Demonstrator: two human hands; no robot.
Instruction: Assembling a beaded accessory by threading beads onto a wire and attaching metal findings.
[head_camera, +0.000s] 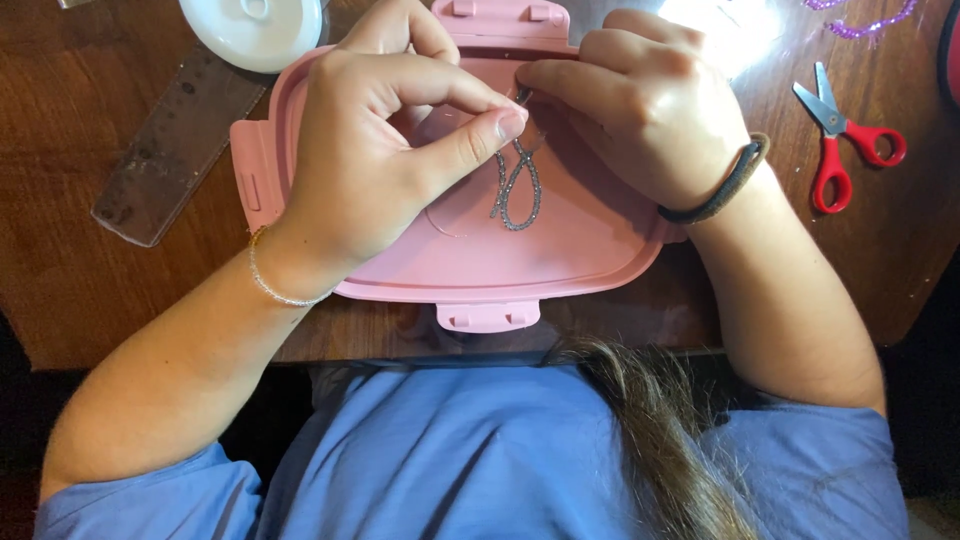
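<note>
Both hands, left (375, 150) and right (650, 115), pinched the bead strand (515, 185) at its far end; its loops hung nearward over the pink lid (560, 260).

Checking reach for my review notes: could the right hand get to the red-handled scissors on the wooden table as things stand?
Probably yes. The red-handled scissors lie on bare wooden table just beyond the right hand, nothing between them. That hand is pinching the silver beaded strand and would have to let go first.
</note>
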